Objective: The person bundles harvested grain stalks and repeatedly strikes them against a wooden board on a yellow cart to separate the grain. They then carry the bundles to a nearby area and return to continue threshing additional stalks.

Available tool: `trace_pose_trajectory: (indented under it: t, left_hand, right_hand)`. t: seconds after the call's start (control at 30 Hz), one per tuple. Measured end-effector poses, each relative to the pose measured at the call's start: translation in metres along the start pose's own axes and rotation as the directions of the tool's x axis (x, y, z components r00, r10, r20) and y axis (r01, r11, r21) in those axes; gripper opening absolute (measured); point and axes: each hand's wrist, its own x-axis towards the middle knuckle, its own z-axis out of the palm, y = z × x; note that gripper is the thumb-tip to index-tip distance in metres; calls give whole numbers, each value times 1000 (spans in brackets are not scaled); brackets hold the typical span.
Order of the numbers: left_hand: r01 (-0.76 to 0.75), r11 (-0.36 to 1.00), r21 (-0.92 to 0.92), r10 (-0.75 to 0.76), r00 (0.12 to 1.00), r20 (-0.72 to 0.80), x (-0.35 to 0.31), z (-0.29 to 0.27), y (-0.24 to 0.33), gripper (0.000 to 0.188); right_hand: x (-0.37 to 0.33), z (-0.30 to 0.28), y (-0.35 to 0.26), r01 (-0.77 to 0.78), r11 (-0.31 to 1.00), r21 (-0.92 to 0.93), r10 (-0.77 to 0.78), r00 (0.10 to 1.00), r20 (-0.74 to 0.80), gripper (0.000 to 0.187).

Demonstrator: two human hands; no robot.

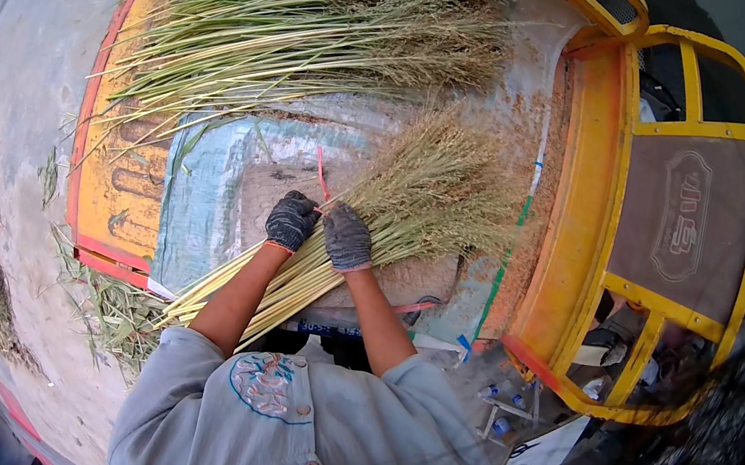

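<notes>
A bundle of broomcorn stalks (297, 285) lies slantwise in front of me, its bare pale ends near my left forearm and its brushy seed heads (444, 185) spread to the far right. Dark knit gloves cover both hands. At the bundle's left side, my left hand (293, 221) is closed, fingertips at a thin red strip (322, 173). My right hand (348, 239) lies over the stalks with its fingers curled round them, close beside the left. The strip's loose end points away from me; its part between the hands is mostly hidden.
A larger heap of broomcorn (308, 30) lies across the far side of the yellow vehicle bed. Under the bundle are a brown pad (276, 192) and a blue-white woven sheet (200, 204). A yellow frame (612, 214) stands at right. Leaf scraps (116, 323) litter the ground at left.
</notes>
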Motion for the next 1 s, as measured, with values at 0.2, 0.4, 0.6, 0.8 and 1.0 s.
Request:
trace_pose_trajectory:
  t: [0.2,0.4,0.6,0.8,1.0]
  left_hand:
    - [-98,978,183,51,968,246,10,-15,-5,20]
    - [139,971,196,-203,911,359,10,-25,20,24]
    - [-25,983,179,-55,902,429,11,-11,5,30]
    - [-156,981,115,92,898,430,17,2,-17,23]
    - [219,974,-54,-189,924,333,48,5,-8,26]
  right_hand:
    - [-4,6,7,54,999,-7,-54,998,-31,28]
    - [-7,9,8,150,987,-57,-154,983,-95,24]
    - [-17,22,15,126,990,68,-111,975,-191,23]
    - [5,4,8,118,989,-88,-100,978,185,28]
    - [-9,22,12,111,978,-179,-106,994,35,26]
